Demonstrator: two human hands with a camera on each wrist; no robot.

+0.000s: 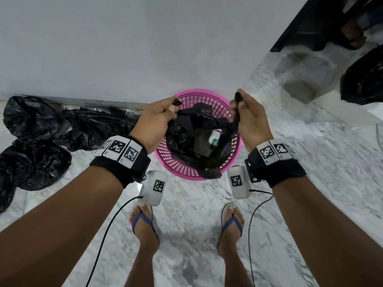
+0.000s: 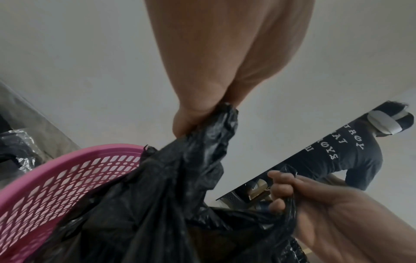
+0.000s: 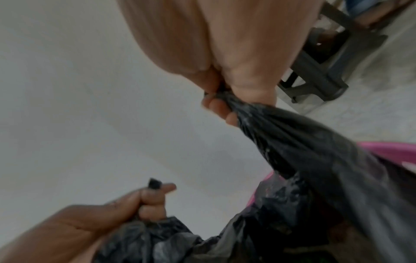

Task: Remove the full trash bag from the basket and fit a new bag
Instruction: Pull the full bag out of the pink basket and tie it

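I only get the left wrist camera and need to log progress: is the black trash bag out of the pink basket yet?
Observer: No. In the head view the black plastic trash bag still sits inside the round pink plastic basket, its mouth pulled open.
Operator: What's inside it?
Observer: Dark scraps and a small white-and-green package.
Operator: Does the right hand have a firm hold?
Observer: The right wrist view shows the right hand curled round a bunched edge of the bag; the left hand grips the opposite edge.
Operator: Any spare bags nearby?
Observer: Crumpled black bags lie on the marble floor to the person's left.
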